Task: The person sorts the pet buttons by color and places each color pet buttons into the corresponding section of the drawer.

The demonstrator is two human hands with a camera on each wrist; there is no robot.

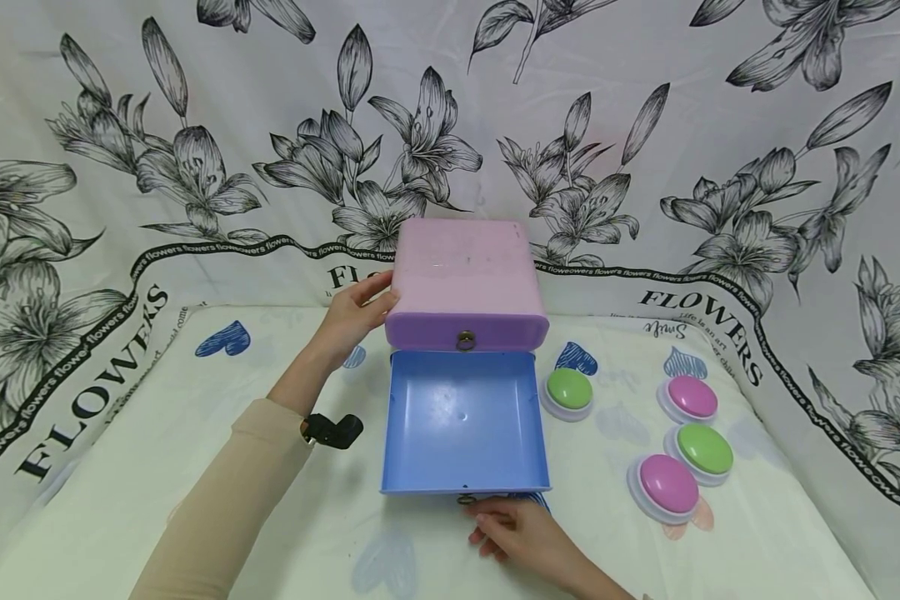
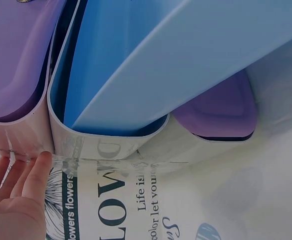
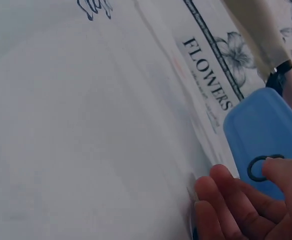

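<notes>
Head view, pink cabinet: the pink cabinet (image 1: 465, 267) stands at the centre of the frame; my left hand (image 1: 356, 312) rests extended fingers against its left side, that grip apart and clamped on nothing.
Head view, blue drawer: the blue drawer (image 1: 461, 425) juts well out below centre, its floor in sight, with the purple top drawer (image 1: 420, 331) closed above it.
Head view, ring pull: at lower centre, my right hand (image 1: 528, 537) has its grip on the ring pull (image 1: 467, 500).
Head view, domes: a near green dome (image 1: 569, 389) sits just right of the drawer; an upper pink dome (image 1: 692, 397), a far green dome (image 1: 705, 448) and a lower pink dome (image 1: 669, 483) cluster at right.
Left wrist view, tiers: the blue drawer sticks out between the purple top drawer, upper left, and a closed purple lower drawer (image 2: 220, 107), right of centre.
Right wrist view, ring: at lower right, my grip is clamped on the ring pull.
Progress: the blue drawer is already out; I judge little travel left, though its back end is hidden.
</notes>
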